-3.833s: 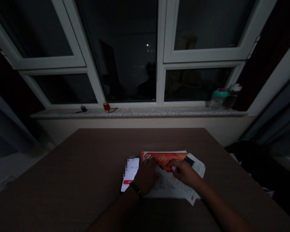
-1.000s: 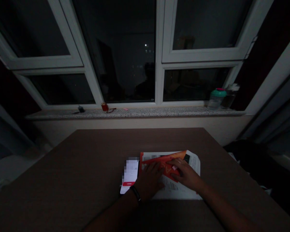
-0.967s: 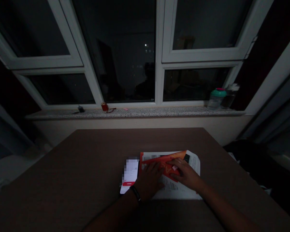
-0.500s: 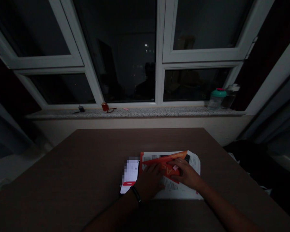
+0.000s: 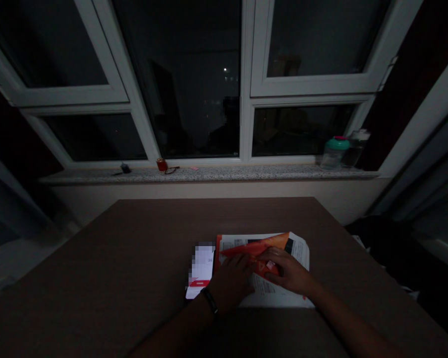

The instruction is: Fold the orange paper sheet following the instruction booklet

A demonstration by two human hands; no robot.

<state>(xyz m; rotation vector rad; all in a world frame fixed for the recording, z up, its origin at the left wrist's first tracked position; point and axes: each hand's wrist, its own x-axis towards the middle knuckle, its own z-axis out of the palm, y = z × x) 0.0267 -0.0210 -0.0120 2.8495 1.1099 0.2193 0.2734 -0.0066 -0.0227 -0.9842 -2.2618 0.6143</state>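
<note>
Resting on red-orange paper [image 5: 263, 245], the left hand [image 5: 232, 279] bends its fingers; the right hand [image 5: 289, 271] curls around a small pink piece [image 5: 271, 265]. Whether either grips, I can't tell. The paper covers printed pages [image 5: 276, 298] beside a lit phone [image 5: 203, 264].

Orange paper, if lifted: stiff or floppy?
Probably floppy: the orange paper looks folded along a slanting edge over a printed page. Likely light: it appears thin. May spring open if released; the left hand and right hand rest on it.
</note>
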